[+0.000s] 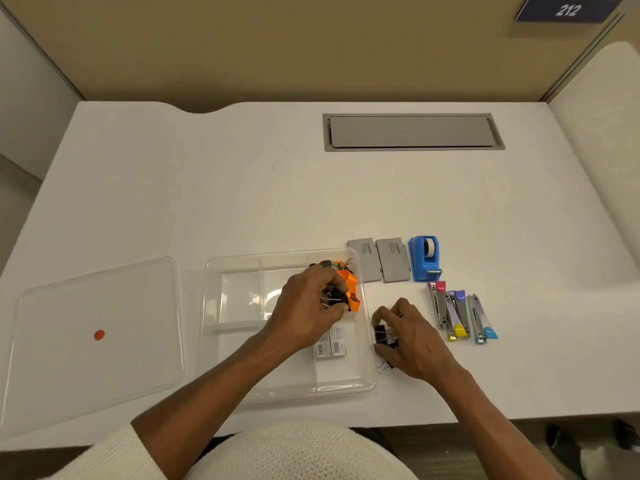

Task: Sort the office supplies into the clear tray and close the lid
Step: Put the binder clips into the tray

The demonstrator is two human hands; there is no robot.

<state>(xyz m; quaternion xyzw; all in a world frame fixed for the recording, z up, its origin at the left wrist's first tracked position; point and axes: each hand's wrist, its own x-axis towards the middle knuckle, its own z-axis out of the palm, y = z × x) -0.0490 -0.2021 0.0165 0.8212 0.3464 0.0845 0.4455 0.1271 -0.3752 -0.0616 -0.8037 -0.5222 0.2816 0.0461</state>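
Note:
The clear tray [221,358] sits at the desk's front centre, its clear lid [93,341] with a red dot lying flat to its left. My left hand [306,306] is inside the tray's back right part, closed on black binder clips [334,299] beside orange clips [351,287]. Two small staple boxes [330,344] lie in the tray below it. Just right of the tray, my right hand [412,337] curls over loose black binder clips [381,334] on the desk, fingers touching them. Beyond it lie three staplers [460,315], two grey cases [379,259] and a blue tape dispenser [425,258].
A grey cable hatch [412,132] is set into the white desk [207,185] at the back right. Beige partition walls close off the back and sides. The desk's front edge runs just below the tray.

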